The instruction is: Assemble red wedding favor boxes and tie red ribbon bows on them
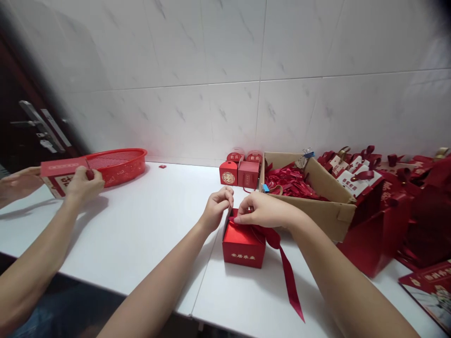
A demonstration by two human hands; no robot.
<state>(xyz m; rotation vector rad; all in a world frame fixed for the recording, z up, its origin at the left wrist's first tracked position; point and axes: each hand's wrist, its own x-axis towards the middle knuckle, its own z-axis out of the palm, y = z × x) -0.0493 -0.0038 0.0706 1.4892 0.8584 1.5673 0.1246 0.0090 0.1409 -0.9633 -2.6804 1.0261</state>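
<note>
A small red gift box [244, 253] with gold lettering on its front stands on the white table before me. Dark red ribbon [291, 277] lies over its top, and one long tail hangs down past the right side onto the table. My right hand [264, 210] pinches the ribbon on the box's lid. Just beside it, at the box's upper left edge, my left hand [217, 210] is closed with thumb and fingertips together; what lies between them is hidden.
To the right, a cardboard box [317, 213] holds loose red ribbons, with red gift bags [384, 220] beyond it. Small red boxes [241, 173] stand by the wall. At left, another person's hands [84, 185] hold a red-and-white box [63, 171] near a red basket [127, 171].
</note>
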